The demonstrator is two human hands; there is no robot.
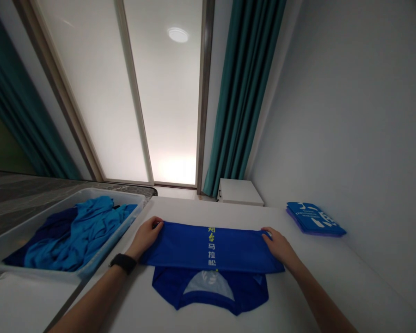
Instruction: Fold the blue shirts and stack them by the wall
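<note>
A dark blue T-shirt [180, 247] lies on the white table in front of me, its lower part folded over toward the collar. Yellow and white characters run down the middle of the folded part, and the neckline faces me. My left hand [148, 237], with a black watch on its wrist, pinches the shirt's far left corner. At the far right corner, my right hand [279, 245] grips the cloth between thumb and fingers. Both hands are closed on the fabric.
To the left stands a translucent plastic bin [106, 252] holding crumpled blue clothes [85, 231]. A stack of folded blue shirts [315, 219] rests at the right by the wall. Beyond the white table [194, 208] is a small white cabinet [241, 192].
</note>
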